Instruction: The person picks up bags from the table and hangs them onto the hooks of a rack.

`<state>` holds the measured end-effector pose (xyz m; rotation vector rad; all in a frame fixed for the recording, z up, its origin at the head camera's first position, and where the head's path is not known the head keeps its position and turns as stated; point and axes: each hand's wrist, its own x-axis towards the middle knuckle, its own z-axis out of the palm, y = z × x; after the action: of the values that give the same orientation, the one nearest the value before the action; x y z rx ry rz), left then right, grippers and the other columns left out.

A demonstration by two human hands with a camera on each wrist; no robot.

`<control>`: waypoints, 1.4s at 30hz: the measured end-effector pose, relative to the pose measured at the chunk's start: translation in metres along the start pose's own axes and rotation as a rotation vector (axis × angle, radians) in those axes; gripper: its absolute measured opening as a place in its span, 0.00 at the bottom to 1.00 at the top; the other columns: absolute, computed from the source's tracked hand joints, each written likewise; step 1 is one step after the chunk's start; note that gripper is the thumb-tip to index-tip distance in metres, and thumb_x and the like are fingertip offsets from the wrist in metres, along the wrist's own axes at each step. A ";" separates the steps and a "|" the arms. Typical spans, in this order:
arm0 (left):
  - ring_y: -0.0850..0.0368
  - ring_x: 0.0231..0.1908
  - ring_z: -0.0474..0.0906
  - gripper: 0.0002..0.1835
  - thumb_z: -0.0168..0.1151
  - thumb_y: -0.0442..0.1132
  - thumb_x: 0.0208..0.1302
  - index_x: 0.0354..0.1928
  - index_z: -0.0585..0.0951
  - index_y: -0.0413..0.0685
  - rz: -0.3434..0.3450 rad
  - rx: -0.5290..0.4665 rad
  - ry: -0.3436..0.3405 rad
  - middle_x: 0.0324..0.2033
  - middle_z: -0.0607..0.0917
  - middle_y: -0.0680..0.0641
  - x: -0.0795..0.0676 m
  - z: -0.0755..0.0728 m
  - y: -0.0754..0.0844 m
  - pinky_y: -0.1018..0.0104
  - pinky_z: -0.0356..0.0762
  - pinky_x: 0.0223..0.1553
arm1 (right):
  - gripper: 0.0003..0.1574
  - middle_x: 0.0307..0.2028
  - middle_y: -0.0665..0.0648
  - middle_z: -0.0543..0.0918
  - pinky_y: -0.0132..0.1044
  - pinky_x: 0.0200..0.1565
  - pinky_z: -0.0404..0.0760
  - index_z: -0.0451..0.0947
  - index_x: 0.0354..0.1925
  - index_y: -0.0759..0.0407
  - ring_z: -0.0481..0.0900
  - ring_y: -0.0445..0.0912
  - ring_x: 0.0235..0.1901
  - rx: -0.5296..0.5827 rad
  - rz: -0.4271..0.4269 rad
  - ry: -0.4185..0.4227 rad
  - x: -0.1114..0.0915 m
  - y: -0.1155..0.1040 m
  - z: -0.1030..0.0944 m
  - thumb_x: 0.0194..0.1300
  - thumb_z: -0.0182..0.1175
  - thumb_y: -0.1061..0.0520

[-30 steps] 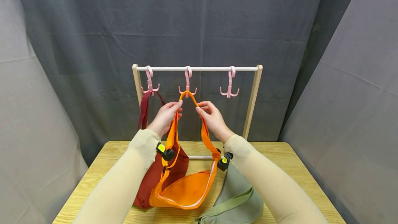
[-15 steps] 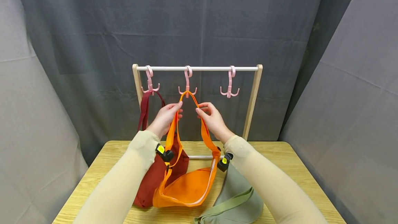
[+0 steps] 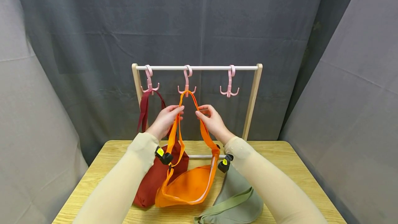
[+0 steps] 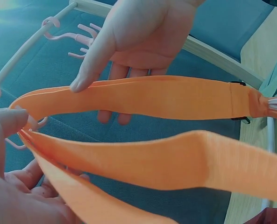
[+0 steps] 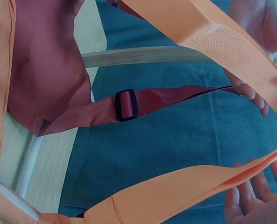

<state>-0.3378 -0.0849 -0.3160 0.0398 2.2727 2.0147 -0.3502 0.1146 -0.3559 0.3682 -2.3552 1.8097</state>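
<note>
An orange bag (image 3: 188, 186) hangs by its strap (image 4: 152, 99), whose top loop lies at the prongs of the middle pink hook (image 3: 186, 75). Whether the loop bears on the hook is unclear. My left hand (image 3: 164, 122) pinches the strap's left side just below the loop. On the other side my right hand (image 3: 214, 122) holds the strap between thumb and fingers. Behind and left of the orange bag, a dark red bag (image 3: 149, 182) has its strap on the left pink hook (image 3: 149, 77). A sage green bag (image 3: 240, 193) lies on the table under my right forearm.
A rack with a white top bar (image 3: 209, 68) and wooden posts stands on the wooden table (image 3: 276, 168). Its right pink hook (image 3: 229, 82) carries nothing. Grey curtains (image 3: 248, 20) surround the table at back and sides.
Both hands have slid slightly down along the strap. The orange bag's body has shifted a little to the right and up. The red and green bags stay put.
</note>
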 end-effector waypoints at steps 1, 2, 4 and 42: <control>0.43 0.57 0.80 0.30 0.58 0.51 0.77 0.72 0.71 0.42 0.007 0.005 -0.004 0.62 0.80 0.37 0.000 0.000 0.000 0.49 0.71 0.69 | 0.23 0.57 0.66 0.82 0.50 0.60 0.81 0.73 0.62 0.60 0.84 0.59 0.54 0.003 0.003 -0.004 0.000 0.000 0.000 0.75 0.62 0.52; 0.44 0.56 0.80 0.30 0.58 0.51 0.77 0.72 0.71 0.42 0.014 0.009 -0.008 0.62 0.80 0.37 0.000 0.000 -0.001 0.49 0.71 0.69 | 0.23 0.58 0.66 0.81 0.51 0.61 0.81 0.72 0.62 0.60 0.84 0.59 0.55 0.004 0.005 -0.008 -0.001 0.000 0.000 0.75 0.62 0.52; 0.43 0.55 0.80 0.29 0.58 0.50 0.77 0.71 0.71 0.42 0.027 0.016 -0.018 0.61 0.80 0.37 -0.001 0.001 -0.002 0.49 0.72 0.68 | 0.24 0.58 0.66 0.81 0.51 0.61 0.80 0.71 0.62 0.59 0.83 0.60 0.55 0.000 0.010 -0.013 -0.001 0.000 0.000 0.75 0.62 0.52; 0.40 0.62 0.78 0.30 0.58 0.53 0.76 0.71 0.69 0.44 0.111 0.136 0.106 0.63 0.77 0.37 -0.023 0.005 -0.011 0.47 0.72 0.68 | 0.26 0.63 0.63 0.78 0.54 0.64 0.78 0.70 0.65 0.56 0.81 0.60 0.58 -0.157 -0.007 -0.022 -0.018 0.002 -0.017 0.76 0.61 0.48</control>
<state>-0.3143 -0.0834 -0.3259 0.0730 2.5243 1.9532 -0.3341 0.1333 -0.3579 0.3774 -2.4869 1.6116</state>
